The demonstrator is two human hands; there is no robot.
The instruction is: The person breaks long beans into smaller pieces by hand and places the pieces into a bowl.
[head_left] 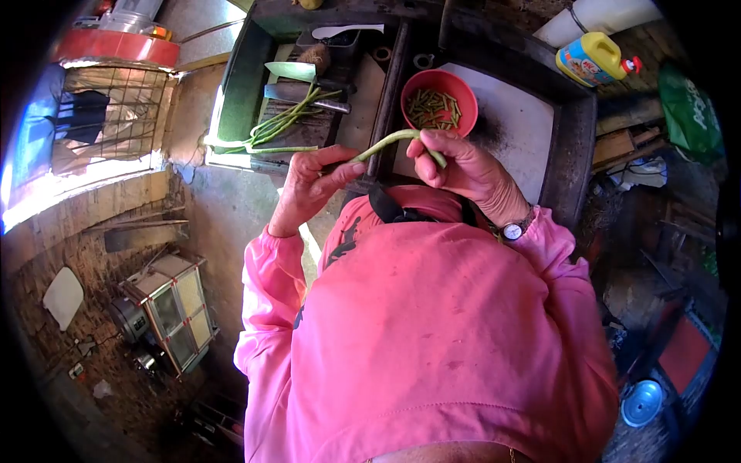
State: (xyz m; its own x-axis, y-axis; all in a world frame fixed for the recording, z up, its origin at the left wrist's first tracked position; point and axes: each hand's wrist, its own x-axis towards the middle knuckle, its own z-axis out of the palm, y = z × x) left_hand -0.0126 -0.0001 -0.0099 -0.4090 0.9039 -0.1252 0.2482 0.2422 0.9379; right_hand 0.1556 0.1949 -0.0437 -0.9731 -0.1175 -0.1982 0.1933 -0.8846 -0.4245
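- Head view: our left hand (315,181) and right hand (472,171) pinch one bean (386,141), just our side of the bowl (466,90).
- Pieces (431,109) lie inside the bowl.
- Left of it, more beans (282,126).

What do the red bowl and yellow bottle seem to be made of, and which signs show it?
Red bowl: probably plastic, smooth and slightly shiny, judging by its even colour. Yellow bottle: likely plastic too, fairly smooth, suggested by its moulded-looking shape.
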